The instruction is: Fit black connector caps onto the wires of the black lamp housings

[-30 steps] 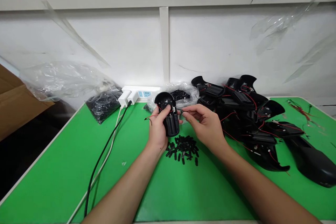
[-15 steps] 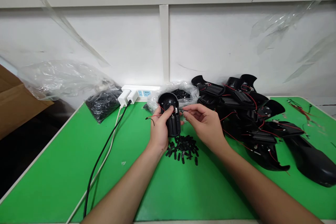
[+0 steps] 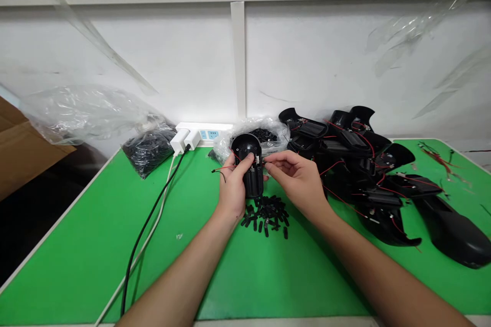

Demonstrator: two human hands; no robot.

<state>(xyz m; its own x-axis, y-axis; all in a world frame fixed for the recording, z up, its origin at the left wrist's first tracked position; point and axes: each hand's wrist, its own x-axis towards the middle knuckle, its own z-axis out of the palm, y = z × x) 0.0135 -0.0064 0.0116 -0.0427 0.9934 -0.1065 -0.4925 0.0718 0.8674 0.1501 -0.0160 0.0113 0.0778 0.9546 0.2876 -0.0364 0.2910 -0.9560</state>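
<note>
My left hand (image 3: 235,184) is wrapped round a black plastic housing (image 3: 253,184), its thumb lying across the inside near a small white connector. Red and black wires stick out of the housing to the left. At the housing's right edge, my right hand (image 3: 293,173) pinches with thumb and forefinger; whatever is between the fingertips is too small to make out. Just below the housing lies a loose pile of small black plastic pieces (image 3: 270,212) on the green table (image 3: 184,276).
More black housings (image 3: 356,179) with red wires are heaped at the right. Behind my hands sits an open clear bag (image 3: 282,135) of black parts. A white power strip (image 3: 213,133), cables, another plastic bag (image 3: 148,150) and a cardboard box (image 3: 26,148) stand to the left.
My right fingertips have moved slightly left, closer against the housing's right edge. My left hand keeps its hold; the whole view has shifted a little.
</note>
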